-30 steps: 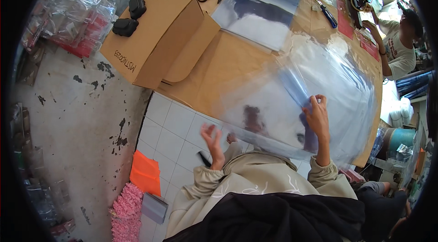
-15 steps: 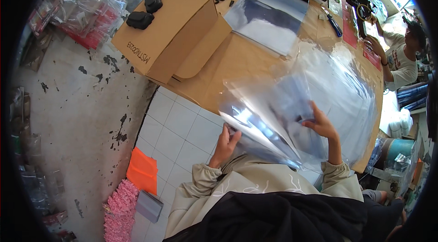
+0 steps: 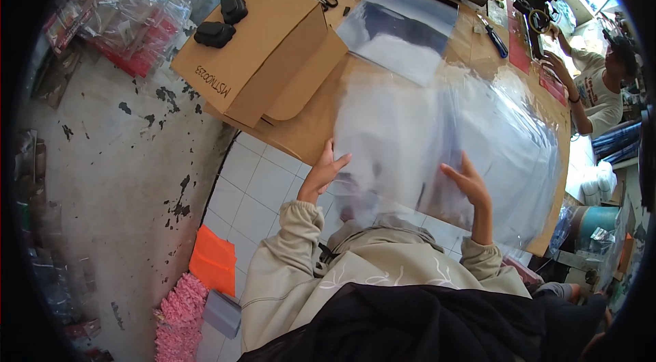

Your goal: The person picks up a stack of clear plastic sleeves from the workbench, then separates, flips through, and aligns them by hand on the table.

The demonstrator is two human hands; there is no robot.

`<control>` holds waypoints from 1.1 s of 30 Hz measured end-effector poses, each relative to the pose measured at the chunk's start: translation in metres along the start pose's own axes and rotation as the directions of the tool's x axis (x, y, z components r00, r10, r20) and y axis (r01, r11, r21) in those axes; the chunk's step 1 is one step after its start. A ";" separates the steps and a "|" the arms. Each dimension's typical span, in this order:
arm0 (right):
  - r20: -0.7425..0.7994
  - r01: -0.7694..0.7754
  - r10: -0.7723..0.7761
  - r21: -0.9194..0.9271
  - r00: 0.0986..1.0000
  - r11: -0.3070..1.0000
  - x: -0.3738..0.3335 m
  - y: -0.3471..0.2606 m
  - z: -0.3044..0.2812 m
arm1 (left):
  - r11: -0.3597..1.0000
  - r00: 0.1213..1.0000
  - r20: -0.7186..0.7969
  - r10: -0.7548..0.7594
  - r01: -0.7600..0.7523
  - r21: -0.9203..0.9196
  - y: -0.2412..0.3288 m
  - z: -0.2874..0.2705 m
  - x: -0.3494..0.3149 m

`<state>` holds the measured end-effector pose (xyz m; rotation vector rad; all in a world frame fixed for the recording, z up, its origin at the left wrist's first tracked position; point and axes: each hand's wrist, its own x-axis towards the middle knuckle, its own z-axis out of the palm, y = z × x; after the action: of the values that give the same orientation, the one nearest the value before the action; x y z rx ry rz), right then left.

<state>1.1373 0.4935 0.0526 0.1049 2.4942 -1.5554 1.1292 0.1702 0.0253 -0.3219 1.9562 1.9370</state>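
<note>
A loose stack of clear plastic sheets lies across the near edge of the table between my two hands, its near end hanging over toward my lap. My left hand grips the left edge, thumb on top and fingers along the side. At the right edge, my right hand is closed around the sheets with its thumb over them; the fingers partly show through the plastic. Next to it on the right spreads a wide pile of clear plastic. Another flat stack of clear film lies farther back.
A cardboard box with two black cases on it stands at the left of the brown-covered table. Scissors and a blue-handled tool lie behind. A co-worker sits at the far right by a machine.
The plastic sheets, tilted and fanned earlier, now lie flatter and squarer on the table. My left hand has moved up and slightly left; my right hand has shifted slightly left.
</note>
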 end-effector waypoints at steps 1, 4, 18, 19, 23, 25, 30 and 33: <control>-0.042 0.041 -0.040 0.016 0.998 0.999 0.000 -0.001 0.003 | 0.995 0.996 -0.026 0.085 -0.083 0.061 0.013 0.005 -0.001; -0.115 0.067 -0.071 -0.041 0.991 0.997 0.010 0.019 0.017 | 0.957 0.971 0.156 0.181 -0.138 -0.254 0.022 -0.011 0.008; -0.631 0.575 -0.349 0.190 0.693 0.796 0.007 -0.130 0.017 | 0.725 0.723 -0.049 0.689 -0.687 0.051 0.163 0.053 -0.026; -0.655 0.661 -0.401 0.204 0.640 0.722 0.013 -0.134 0.014 | 0.655 0.653 -0.066 0.754 -0.756 -0.001 0.169 0.049 -0.027; -0.700 0.797 -0.515 0.129 0.495 0.591 0.022 -0.128 0.015 | 0.497 0.509 -0.109 0.854 -0.859 -0.121 0.164 0.031 -0.025; -0.684 0.824 -0.573 0.072 0.451 0.562 0.018 -0.116 0.018 | 0.437 0.430 -0.088 0.898 -0.895 0.089 0.133 0.005 -0.012; -0.669 0.687 -0.502 0.018 0.549 0.726 0.005 -0.081 0.039 | 0.589 0.580 -0.098 0.808 -0.795 0.146 0.108 -0.008 -0.013; -0.651 0.672 -0.486 0.049 0.583 0.739 0.008 -0.100 0.036 | 0.653 0.647 -0.140 0.750 -0.757 0.000 0.127 0.010 -0.022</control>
<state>1.1175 0.4165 0.1232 -0.2748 2.9292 -2.5186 1.0978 0.1822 0.1500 0.4774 2.3547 2.5113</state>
